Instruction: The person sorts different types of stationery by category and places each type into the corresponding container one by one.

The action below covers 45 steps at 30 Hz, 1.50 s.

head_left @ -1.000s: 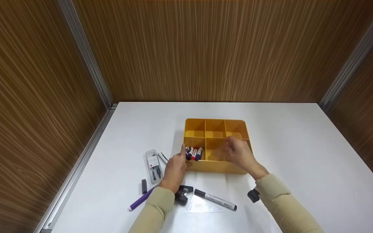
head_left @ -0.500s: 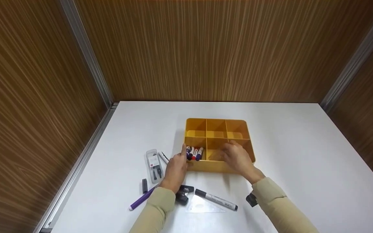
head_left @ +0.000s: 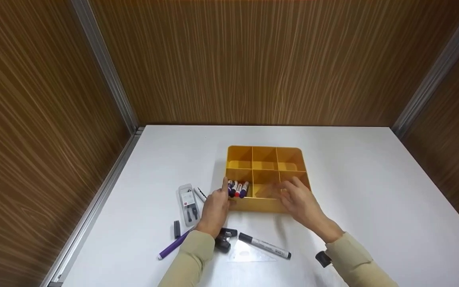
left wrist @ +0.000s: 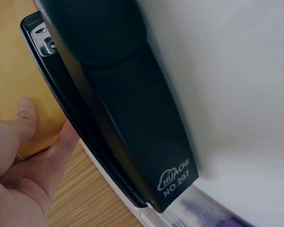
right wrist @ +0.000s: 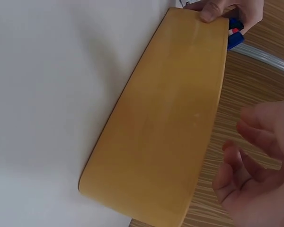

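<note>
A yellow-orange box with six-part dividers, several compartments in two rows, stands on the table. At its front left corner my left hand grips the wall; the thumb lies on the front face in the left wrist view. Several short markers lie in the front left compartment beside that hand. My right hand hovers over the front right part of the box, fingers bent loosely. In the right wrist view nothing shows between its fingertips. Under my left wrist sits a black stapler.
A black-and-white marker overlaps a clear set square in front of the box. To the left lie a purple marker, a dark cap, a clear plastic case and a white pen. Wood-grain panels surround the table.
My right hand dips slightly toward the front of the box, then shifts right, its fingers spreading a little. The left hand keeps its grip on the corner.
</note>
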### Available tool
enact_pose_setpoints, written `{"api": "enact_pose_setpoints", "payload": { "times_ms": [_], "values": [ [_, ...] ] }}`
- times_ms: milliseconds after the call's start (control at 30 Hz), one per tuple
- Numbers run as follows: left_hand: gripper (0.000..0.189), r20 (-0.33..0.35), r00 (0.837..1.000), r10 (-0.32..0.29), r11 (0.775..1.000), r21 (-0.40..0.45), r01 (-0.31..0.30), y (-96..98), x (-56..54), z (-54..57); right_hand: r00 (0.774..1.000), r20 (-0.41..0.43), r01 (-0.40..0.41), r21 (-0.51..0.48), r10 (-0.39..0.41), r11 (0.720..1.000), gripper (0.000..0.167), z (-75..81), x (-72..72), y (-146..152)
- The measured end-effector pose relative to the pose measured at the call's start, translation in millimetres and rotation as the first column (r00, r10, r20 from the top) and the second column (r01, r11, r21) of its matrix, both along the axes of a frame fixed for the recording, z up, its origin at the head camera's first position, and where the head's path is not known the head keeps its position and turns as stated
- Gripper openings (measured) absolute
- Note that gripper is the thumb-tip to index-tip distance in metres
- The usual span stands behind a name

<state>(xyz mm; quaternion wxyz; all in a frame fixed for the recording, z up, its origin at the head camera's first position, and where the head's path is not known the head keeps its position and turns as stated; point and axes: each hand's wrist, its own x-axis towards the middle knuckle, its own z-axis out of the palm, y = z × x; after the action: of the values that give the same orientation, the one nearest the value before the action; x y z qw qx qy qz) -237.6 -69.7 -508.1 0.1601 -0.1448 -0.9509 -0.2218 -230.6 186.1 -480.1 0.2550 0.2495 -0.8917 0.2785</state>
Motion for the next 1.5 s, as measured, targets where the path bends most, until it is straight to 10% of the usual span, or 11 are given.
{"api": "enact_pose_setpoints", "payload": {
  "times_ms": [300, 633, 1167, 1500],
  "values": [
    [0.076, 0.013, 1.000, -0.005, 1.000, 0.028, 0.005, -2.7, -0.2, 1.5, 0.995, 0.022, -0.098, 0.010, 0.097, 0.995, 0.031, -5.4, 34.2, -1.0],
    [0.076, -0.005, 1.000, -0.011, 0.999, 0.033, 0.011, -6.3, -1.1, 1.1, 0.956, 0.264, -0.189, 0.219, 0.128, 0.957, 0.030, -37.8, 72.8, -7.6],
    [0.074, -0.071, 0.997, 0.003, 1.000, 0.003, -0.003, -5.0, -3.2, -1.3, 0.936, 0.326, -0.242, 0.311, 0.136, 0.919, 0.025, -53.4, 74.0, -6.9],
    [0.070, 0.001, 1.000, 0.003, 1.000, 0.007, -0.003, -3.9, -3.2, 0.5, 0.951, 0.261, -0.239, 0.280, 0.166, 0.930, 0.024, -47.6, 71.4, -4.6]
  ]
}}
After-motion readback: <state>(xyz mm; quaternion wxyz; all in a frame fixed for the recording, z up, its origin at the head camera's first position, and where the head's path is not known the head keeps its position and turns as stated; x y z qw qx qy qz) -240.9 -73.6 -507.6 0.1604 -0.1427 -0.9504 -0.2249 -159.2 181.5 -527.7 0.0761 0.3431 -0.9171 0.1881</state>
